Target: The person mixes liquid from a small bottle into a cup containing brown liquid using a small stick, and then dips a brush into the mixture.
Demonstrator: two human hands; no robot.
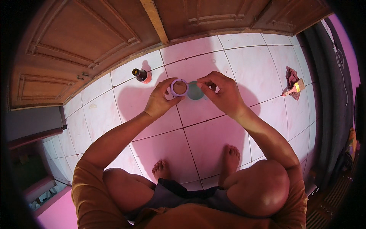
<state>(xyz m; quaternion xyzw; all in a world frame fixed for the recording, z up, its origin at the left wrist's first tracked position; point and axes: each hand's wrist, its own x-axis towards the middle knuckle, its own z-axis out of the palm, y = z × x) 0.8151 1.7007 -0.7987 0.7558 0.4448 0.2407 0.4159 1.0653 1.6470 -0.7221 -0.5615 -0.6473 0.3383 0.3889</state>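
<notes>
My left hand (161,98) is closed around a small round lilac-rimmed cup (174,94), tilted so that its brownish inside shows. Close by on the right, my right hand (219,89) has its thumb and finger pinched together near the cup's rim. A thin light stick-like piece seems to run from that pinch toward the cup, too small to name. Below the right fingertips is a round, green, see-through dish or lid (195,91). Whether the right hand touches it I cannot tell.
A dark bottle (142,75) with a red label stands open on the white tiled floor (99,118). To the right lie a paintbrush (295,87) and a dark red crumpled cloth (292,76). Wooden cabinet doors (80,34) border the far side. My bare feet (161,170) are below my hands.
</notes>
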